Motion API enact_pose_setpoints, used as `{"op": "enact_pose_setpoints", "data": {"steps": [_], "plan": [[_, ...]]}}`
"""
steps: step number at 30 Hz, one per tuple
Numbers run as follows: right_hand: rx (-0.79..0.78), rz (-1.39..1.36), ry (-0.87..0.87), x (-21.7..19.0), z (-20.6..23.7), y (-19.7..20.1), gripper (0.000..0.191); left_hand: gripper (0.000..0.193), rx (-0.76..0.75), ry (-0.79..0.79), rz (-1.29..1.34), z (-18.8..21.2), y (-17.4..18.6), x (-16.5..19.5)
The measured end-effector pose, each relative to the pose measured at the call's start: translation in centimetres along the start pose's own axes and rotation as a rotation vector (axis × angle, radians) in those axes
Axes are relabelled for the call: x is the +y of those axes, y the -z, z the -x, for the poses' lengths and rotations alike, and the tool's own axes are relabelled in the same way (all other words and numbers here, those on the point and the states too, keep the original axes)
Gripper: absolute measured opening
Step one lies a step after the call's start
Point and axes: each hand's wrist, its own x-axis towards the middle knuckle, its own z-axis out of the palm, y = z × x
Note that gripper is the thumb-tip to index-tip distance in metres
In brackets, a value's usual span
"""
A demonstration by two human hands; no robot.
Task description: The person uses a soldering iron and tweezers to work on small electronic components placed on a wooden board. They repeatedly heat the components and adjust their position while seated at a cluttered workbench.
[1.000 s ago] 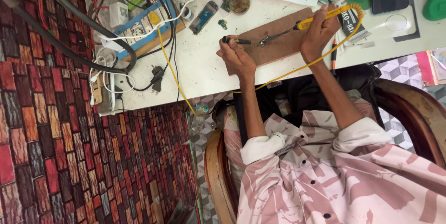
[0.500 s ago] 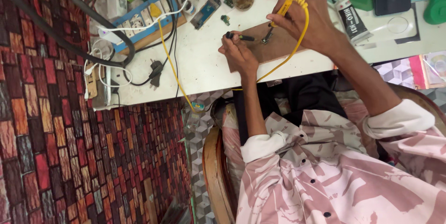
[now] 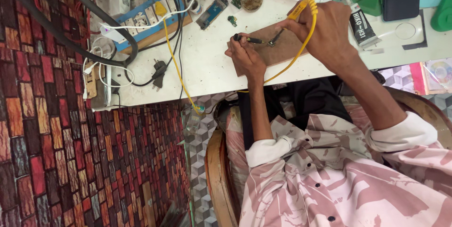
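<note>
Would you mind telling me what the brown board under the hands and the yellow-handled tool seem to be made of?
The brown board looks like wood or pressed fibreboard: flat, matt, evenly brown. The soldering iron in the right hand appears to have a glossy yellow plastic handle and a thin dark metal shaft; its yellow cord looks rubbery or plastic-sheathed.

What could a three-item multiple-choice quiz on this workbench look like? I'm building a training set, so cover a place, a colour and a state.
1. Where does the small part being worked on lie?
A. on the brown board
B. on the floor
C. on the power strip

2. What colour is the soldering iron's handle?
A. blue
B. yellow
C. white

3. What is the left hand doing?
A. resting open
B. pinching a thin dark tool
C. holding a plug

Answers:
A, the small part sits on the brown board.
B, the soldering iron in the right hand is yellow.
B, the left hand grips the thin dark tool.
</note>
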Motion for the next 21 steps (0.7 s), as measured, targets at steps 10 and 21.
{"op": "enact_pose_setpoints", "data": {"steps": [10,21], "plan": [[-0.088,-0.19,-0.019,-2.2,-1.7,1.1,0.033,0.031,-0.003,0.034,0.02,-1.2,0.6,-0.9],[0.014,-0.078,-0.036,-4.0,-2.7,-0.3,0.044,0.033,0.0,-0.018,0.038,-2.7,1.5,-1.3]]}}
